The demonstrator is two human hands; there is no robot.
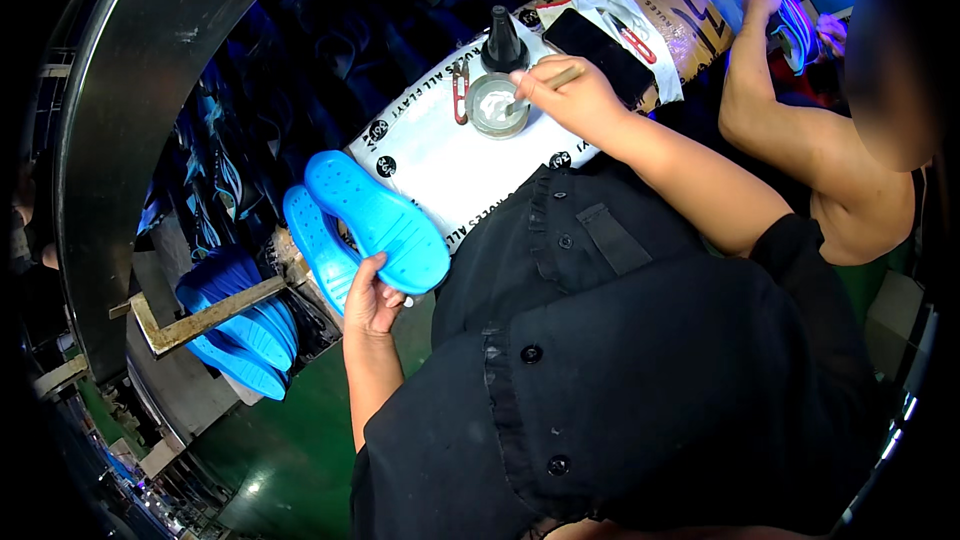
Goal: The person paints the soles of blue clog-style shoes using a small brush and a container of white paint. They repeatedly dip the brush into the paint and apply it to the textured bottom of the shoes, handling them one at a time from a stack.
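Note:
My left hand [373,302] pinches the heel end of a bright blue shoe sole [385,225], its dotted face turned up. A second blue sole [318,240] lies beside and partly under it. With my right hand [572,92] I grip a thin-handled brush [562,77], whose lower end dips into a small round glass jar [498,106] of whitish liquid. Just behind the jar stands a black bottle with a tapered nozzle [503,40]. A small red-handled cutter [461,92] lies to the jar's left.
The white-wrapped work surface [450,165] carries a black phone [600,55] and a white cloth [610,0]. More blue soles [245,325] are stacked at left by a metal bracket [200,320] and curved metal rail [90,130]. At right, a co-worker's hands [762,2] hold a shoe under blue light.

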